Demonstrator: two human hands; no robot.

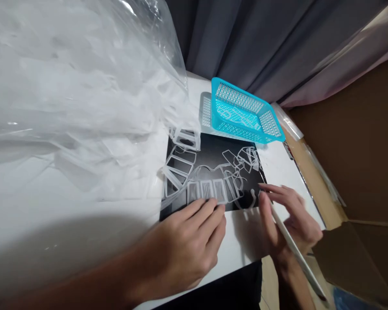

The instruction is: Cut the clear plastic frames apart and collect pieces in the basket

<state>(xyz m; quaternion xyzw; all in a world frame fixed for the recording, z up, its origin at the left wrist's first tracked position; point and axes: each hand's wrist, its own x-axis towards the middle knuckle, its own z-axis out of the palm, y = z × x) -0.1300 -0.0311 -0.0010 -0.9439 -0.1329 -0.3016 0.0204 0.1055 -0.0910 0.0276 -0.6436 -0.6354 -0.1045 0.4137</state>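
Note:
My left hand [194, 241] lies palm down at the front edge of a black mat [213, 148], fingers stretched out together. Its fingertips rest on a strip of clear plastic with rectangular white-edged frames [207, 189]. To the right, my right hand [291, 215] is closed around a slim white pen-like tool [299, 254], which slants down past the wrist. The thumb and fingertips come close together at the mat's right edge; any small piece between them cannot be made out. A small curled white scrap [253, 198] lies beside them.
Thin frame-shaped offcuts [248, 159] are tangled at the mat's right. A turquoise basket [245, 133] with pieces inside stands behind the mat. A large clear plastic bag [84, 86] of white pieces fills the left of the white table [245, 224]. Dark curtains hang behind.

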